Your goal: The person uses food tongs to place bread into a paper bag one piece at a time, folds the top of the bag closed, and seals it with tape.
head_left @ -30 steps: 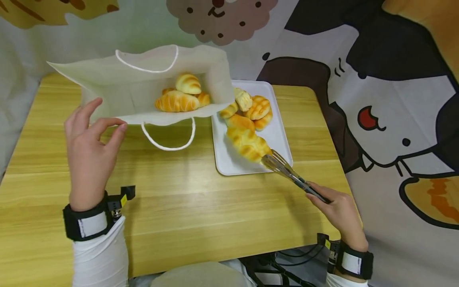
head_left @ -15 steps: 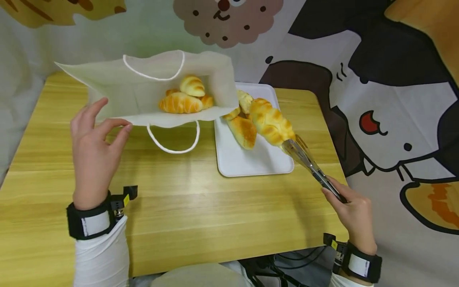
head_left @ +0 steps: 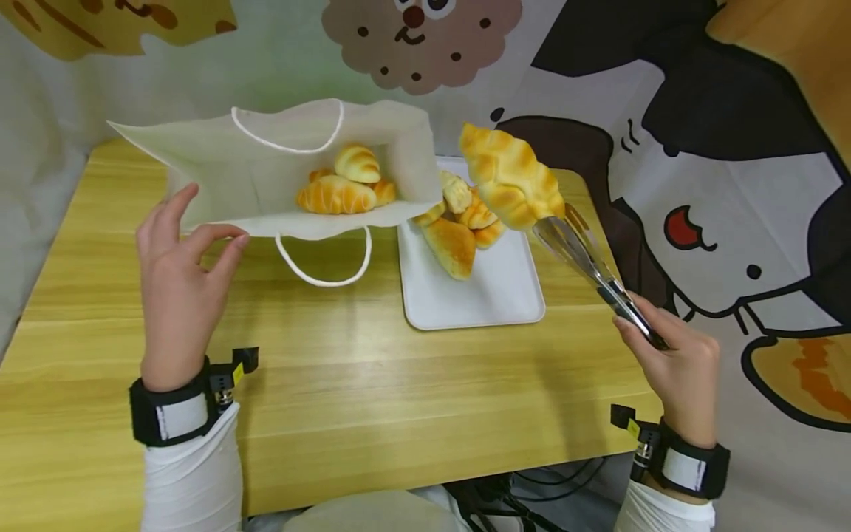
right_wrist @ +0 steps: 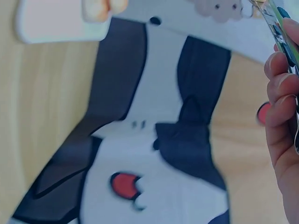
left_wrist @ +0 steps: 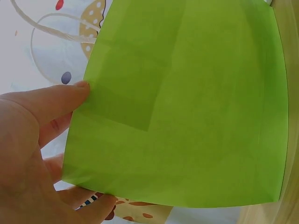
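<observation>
My left hand [head_left: 186,288] pinches the near edge of a paper bag [head_left: 219,170] at its left corner, thumb and index finger on the rim. The bag is white inside; its outer side [left_wrist: 187,116] is green in the left wrist view. Several bread rolls [head_left: 335,193] lie inside it. My right hand [head_left: 678,362] grips metal tongs [head_left: 605,277], whose tips clamp a braided bread loaf [head_left: 512,177]. The loaf is raised above the far right part of the tray. In the right wrist view, curled fingers [right_wrist: 280,88] wrap the tongs' handle.
A white rectangular tray [head_left: 472,295] sits right of the bag with several breads [head_left: 452,244] on its far half. The bag's rope handle [head_left: 326,283] hangs toward me over the wooden table [head_left: 332,399]. A printed cartoon cloth [head_left: 731,222] stands behind and right.
The tongs have lifted the braided loaf off the tray, up and to the right. My right hand moved right and slightly away. The left hand keeps its pinch on the bag.
</observation>
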Action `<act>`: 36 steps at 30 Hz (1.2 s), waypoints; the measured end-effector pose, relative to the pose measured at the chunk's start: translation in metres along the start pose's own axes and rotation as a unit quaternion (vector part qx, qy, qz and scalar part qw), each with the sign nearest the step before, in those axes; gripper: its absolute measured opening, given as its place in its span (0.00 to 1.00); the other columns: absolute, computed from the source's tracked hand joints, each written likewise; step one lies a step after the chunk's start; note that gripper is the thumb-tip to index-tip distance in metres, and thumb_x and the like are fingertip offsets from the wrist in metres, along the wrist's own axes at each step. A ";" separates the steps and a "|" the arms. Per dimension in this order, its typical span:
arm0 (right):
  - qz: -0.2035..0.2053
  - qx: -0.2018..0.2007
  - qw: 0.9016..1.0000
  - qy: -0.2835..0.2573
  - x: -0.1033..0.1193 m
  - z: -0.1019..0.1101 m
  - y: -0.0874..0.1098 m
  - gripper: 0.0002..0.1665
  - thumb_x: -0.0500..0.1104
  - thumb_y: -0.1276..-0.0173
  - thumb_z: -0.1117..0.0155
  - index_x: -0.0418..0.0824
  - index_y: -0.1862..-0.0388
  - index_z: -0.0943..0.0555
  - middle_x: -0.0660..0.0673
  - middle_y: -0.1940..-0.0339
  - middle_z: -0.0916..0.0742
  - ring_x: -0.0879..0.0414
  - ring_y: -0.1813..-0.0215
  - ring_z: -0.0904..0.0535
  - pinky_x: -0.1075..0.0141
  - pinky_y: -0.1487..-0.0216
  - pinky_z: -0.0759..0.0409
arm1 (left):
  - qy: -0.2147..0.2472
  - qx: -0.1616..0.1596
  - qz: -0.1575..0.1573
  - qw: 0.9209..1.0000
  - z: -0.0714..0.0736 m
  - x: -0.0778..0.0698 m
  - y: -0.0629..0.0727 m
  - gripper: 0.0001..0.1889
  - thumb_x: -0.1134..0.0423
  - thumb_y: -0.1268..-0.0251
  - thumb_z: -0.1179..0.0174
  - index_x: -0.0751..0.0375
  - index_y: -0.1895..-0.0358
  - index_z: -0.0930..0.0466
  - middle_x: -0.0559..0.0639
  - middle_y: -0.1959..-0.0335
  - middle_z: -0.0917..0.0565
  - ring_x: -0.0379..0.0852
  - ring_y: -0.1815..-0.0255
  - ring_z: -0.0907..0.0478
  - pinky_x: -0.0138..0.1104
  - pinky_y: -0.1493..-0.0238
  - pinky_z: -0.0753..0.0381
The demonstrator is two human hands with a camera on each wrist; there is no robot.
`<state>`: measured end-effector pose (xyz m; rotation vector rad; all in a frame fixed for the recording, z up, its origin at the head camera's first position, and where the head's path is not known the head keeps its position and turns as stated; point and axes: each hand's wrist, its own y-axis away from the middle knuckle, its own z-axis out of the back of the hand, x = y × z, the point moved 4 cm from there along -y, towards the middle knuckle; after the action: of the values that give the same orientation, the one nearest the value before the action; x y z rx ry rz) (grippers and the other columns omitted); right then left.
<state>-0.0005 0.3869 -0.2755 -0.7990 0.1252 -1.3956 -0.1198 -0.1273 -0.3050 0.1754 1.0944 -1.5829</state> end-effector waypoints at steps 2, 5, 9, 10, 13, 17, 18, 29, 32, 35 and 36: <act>0.017 0.006 1.000 0.000 0.010 0.000 -0.012 0.24 0.33 0.54 0.28 0.44 0.55 0.18 0.43 0.67 0.14 0.72 0.73 0.28 0.84 0.72 0.34 | 0.000 -0.001 0.000 1.000 0.000 0.001 0.000 0.09 0.64 0.48 0.36 0.69 0.68 0.18 0.48 0.36 0.36 0.48 0.35 0.48 0.43 0.37 0.51; 0.041 0.022 0.999 -0.003 0.024 -0.001 -0.028 0.24 0.33 0.55 0.28 0.44 0.55 0.18 0.45 0.71 0.15 0.67 0.78 0.33 0.80 0.78 0.38 | -0.001 0.001 0.000 1.000 0.000 0.001 0.000 0.10 0.64 0.48 0.36 0.69 0.68 0.18 0.47 0.35 0.37 0.48 0.35 0.49 0.43 0.37 0.52; 0.084 0.054 0.995 -0.007 0.043 -0.004 -0.048 0.25 0.33 0.54 0.28 0.43 0.53 0.19 0.47 0.73 0.16 0.65 0.78 0.33 0.79 0.77 0.37 | 0.001 0.002 0.000 1.000 0.002 -0.001 0.001 0.09 0.65 0.48 0.37 0.70 0.68 0.18 0.49 0.35 0.37 0.49 0.35 0.49 0.44 0.37 0.52; 0.096 0.063 0.993 -0.008 0.048 -0.006 -0.052 0.25 0.33 0.54 0.29 0.43 0.53 0.19 0.48 0.74 0.16 0.65 0.78 0.33 0.79 0.77 0.36 | 0.002 0.001 0.001 1.000 0.002 -0.002 0.001 0.09 0.65 0.48 0.37 0.70 0.68 0.18 0.50 0.35 0.37 0.49 0.35 0.49 0.44 0.37 0.52; 0.139 0.085 0.987 -0.009 0.062 -0.011 -0.064 0.24 0.34 0.53 0.29 0.42 0.53 0.19 0.49 0.76 0.17 0.64 0.81 0.35 0.79 0.80 0.39 | 0.007 -0.003 -0.002 1.000 0.004 -0.004 0.002 0.08 0.67 0.48 0.37 0.71 0.69 0.19 0.51 0.36 0.37 0.50 0.35 0.49 0.44 0.36 0.52; 0.189 0.100 0.977 0.011 0.077 -0.018 -0.075 0.24 0.37 0.53 0.28 0.42 0.53 0.19 0.48 0.72 0.15 0.62 0.80 0.29 0.78 0.79 0.37 | 0.009 -0.002 -0.004 1.000 0.003 -0.006 0.000 0.09 0.66 0.48 0.37 0.71 0.68 0.19 0.52 0.35 0.37 0.50 0.35 0.50 0.44 0.36 0.53; 0.201 0.102 0.974 0.018 0.080 -0.021 -0.077 0.24 0.38 0.53 0.28 0.42 0.53 0.19 0.47 0.72 0.15 0.61 0.80 0.28 0.77 0.79 0.37 | 0.008 0.000 -0.002 1.000 0.003 -0.006 0.000 0.09 0.66 0.48 0.37 0.71 0.68 0.19 0.52 0.35 0.38 0.49 0.35 0.50 0.43 0.36 0.53; 0.273 0.144 0.950 0.048 0.108 -0.049 -0.103 0.23 0.43 0.49 0.31 0.44 0.52 0.19 0.53 0.84 0.22 0.63 0.85 0.38 0.69 0.84 0.42 | 0.004 0.005 -0.008 1.000 0.002 0.000 0.001 0.09 0.65 0.47 0.37 0.70 0.69 0.19 0.50 0.34 0.39 0.48 0.34 0.51 0.44 0.36 0.54; 0.284 0.145 0.947 0.044 0.115 -0.056 -0.111 0.22 0.44 0.49 0.30 0.43 0.53 0.19 0.52 0.84 0.22 0.63 0.86 0.37 0.69 0.86 0.40 | 0.005 0.005 -0.009 1.000 0.002 0.003 0.001 0.08 0.65 0.47 0.37 0.69 0.69 0.18 0.49 0.34 0.39 0.48 0.34 0.51 0.44 0.36 0.54; 0.297 0.142 0.943 0.047 0.121 -0.061 -0.117 0.21 0.44 0.50 0.30 0.42 0.55 0.18 0.51 0.85 0.22 0.62 0.86 0.36 0.68 0.87 0.39 | 0.006 0.002 -0.015 1.000 0.003 0.004 0.000 0.08 0.65 0.48 0.36 0.68 0.69 0.18 0.50 0.34 0.39 0.49 0.34 0.51 0.44 0.36 0.54; 0.299 0.141 0.943 0.047 0.123 -0.062 -0.120 0.21 0.44 0.51 0.29 0.41 0.55 0.18 0.50 0.85 0.22 0.62 0.87 0.35 0.68 0.88 0.39 | 0.007 0.001 -0.018 1.000 0.003 0.004 0.000 0.08 0.65 0.48 0.36 0.68 0.70 0.18 0.50 0.35 0.38 0.49 0.34 0.51 0.44 0.36 0.54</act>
<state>-0.1057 0.2536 -0.2085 -0.4018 0.2170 -0.8455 -0.1202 -0.1323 -0.3063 0.1694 1.1122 -1.6169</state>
